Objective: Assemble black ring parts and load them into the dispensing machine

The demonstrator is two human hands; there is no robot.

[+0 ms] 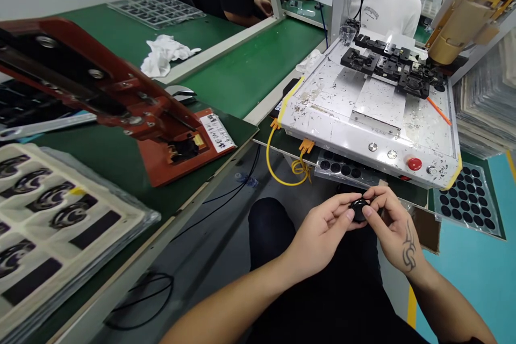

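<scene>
A small round black part point(358, 210) with a glossy face is held between both hands above my lap, just in front of the white machine. My left hand point(325, 228) grips its left side, thumb on the near edge and fingers curled behind. On the right side, my right hand point(389, 223) pinches the part with thumb and index finger. The far side of the part is hidden by fingers. Beyond the hands stands the white machine point(338, 113), its front panel bearing a red button point(414, 164) and black fixtures point(389, 64) on top.
A red hand press point(161, 164) stands on the left bench beside a tray of black parts point(133, 215). Sheets of black discs point(463, 199) lie at right. A yellow cable point(269, 164) loops below the machine. Other people point(382, 8) sit beyond the benches.
</scene>
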